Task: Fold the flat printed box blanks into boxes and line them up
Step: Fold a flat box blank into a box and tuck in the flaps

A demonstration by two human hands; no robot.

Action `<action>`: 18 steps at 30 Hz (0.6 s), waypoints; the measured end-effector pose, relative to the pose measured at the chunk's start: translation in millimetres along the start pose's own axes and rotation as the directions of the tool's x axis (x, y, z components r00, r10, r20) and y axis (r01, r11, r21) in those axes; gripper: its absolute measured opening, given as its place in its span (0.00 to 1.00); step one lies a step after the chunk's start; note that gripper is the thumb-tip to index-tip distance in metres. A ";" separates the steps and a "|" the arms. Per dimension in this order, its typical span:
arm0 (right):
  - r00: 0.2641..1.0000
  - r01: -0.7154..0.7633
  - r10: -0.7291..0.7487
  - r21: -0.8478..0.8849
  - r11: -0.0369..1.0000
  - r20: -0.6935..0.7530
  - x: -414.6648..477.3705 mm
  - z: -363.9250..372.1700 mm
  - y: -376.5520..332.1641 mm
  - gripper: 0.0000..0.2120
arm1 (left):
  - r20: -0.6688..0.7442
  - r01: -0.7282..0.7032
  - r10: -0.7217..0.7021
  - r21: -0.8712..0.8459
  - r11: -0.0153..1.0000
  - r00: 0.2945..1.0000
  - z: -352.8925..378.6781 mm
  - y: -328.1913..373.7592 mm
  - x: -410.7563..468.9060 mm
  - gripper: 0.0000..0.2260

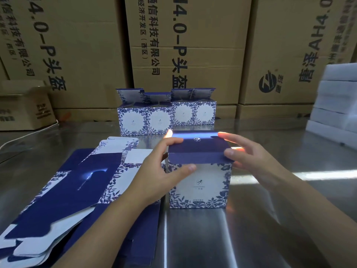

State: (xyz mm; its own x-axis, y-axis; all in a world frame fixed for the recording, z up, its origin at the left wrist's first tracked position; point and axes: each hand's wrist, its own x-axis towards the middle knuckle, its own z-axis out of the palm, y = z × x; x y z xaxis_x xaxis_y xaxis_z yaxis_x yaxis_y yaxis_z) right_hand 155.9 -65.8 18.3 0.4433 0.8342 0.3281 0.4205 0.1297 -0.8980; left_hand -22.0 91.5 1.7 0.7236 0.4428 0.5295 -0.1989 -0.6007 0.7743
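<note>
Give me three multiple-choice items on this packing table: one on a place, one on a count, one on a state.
1. Where does the stack of flat blanks lie relative to the held box?
A) to its left
B) to its right
C) on top of it

2. How many folded boxes stand in the back row?
A) two
B) four
C) seven

3. How do the back row's top flaps stand?
A) raised open
B) tucked shut
C) torn off

Key: 1 A, the blanks are spread out on the side of the left hand. 2 B, four printed fronts show side by side. 3 A, the flaps rise above the box walls.
</note>
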 end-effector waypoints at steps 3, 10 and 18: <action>1.000 0.006 -0.006 -0.012 1.000 -0.020 -0.8 1.4 -2.5 0.28 | 0.033 -0.017 0.018 -0.006 1.000 0.999 -1.8 1.3 -0.8 0.22; 0.994 0.088 -0.090 -0.029 0.996 -0.064 -3.6 8.2 -10.1 0.15 | -0.058 0.032 -0.033 -0.019 0.999 0.998 4.2 1.8 1.5 0.15; 0.895 0.372 -0.442 -0.445 0.815 -0.062 -9.2 33.2 -13.5 0.14 | -0.089 -0.139 0.148 0.099 0.985 0.985 7.6 1.9 2.9 0.08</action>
State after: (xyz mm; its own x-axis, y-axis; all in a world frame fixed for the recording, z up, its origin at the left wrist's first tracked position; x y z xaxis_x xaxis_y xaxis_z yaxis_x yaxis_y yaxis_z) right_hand 119.8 -57.4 17.7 0.2600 0.6557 0.7088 0.8596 0.1772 -0.4793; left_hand -15.2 86.5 2.1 0.6242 0.4067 0.6671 -0.2316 -0.7191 0.6551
